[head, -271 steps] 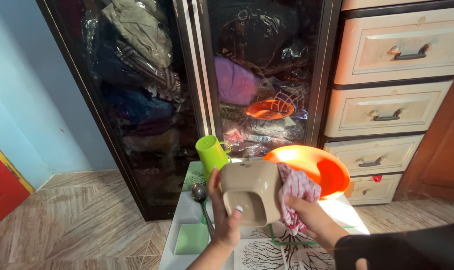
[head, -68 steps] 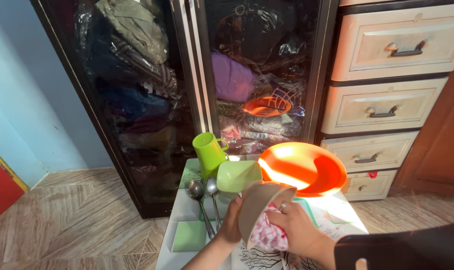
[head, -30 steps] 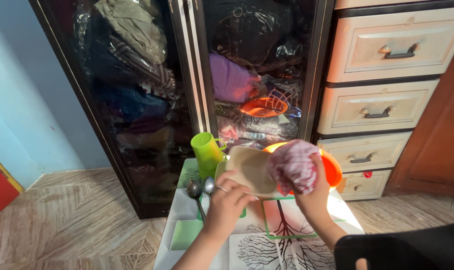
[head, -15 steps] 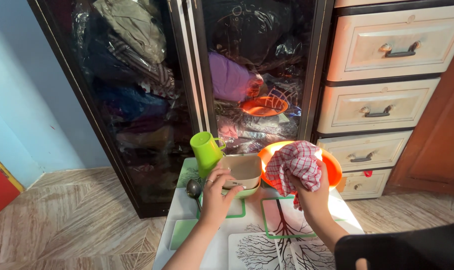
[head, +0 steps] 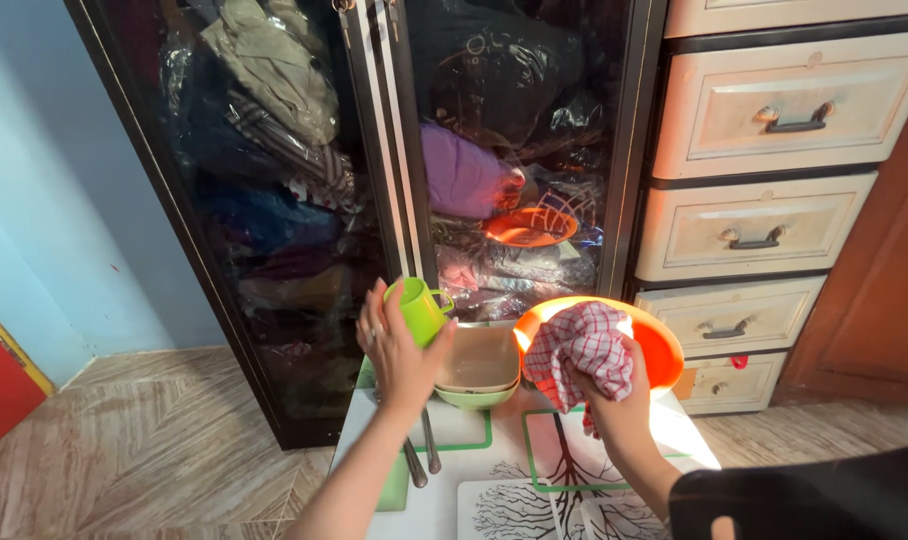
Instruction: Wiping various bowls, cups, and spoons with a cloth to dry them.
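Glossy green plastic mug (head: 417, 309), smooth beige plastic bowl (head: 482, 360), soft checked cloth (head: 578, 348), shiny metal spoons (head: 422, 455).

The table (head: 444, 500) stands in front of the glass-door cabinet (head: 374, 160). The drawer unit (head: 764, 210) stands to the right of the cabinet. On the table, the mug (head: 419, 310) is at the back left, with the left hand (head: 396, 345) around it. Two stacked bowls (head: 479, 370) sit just right of the mug. The plate (head: 654, 345) lies right of the bowls. The right hand (head: 614, 400) holds the cloth (head: 579, 345) in front of the plate. Two spoons (head: 421, 455) lie in front of the mug.
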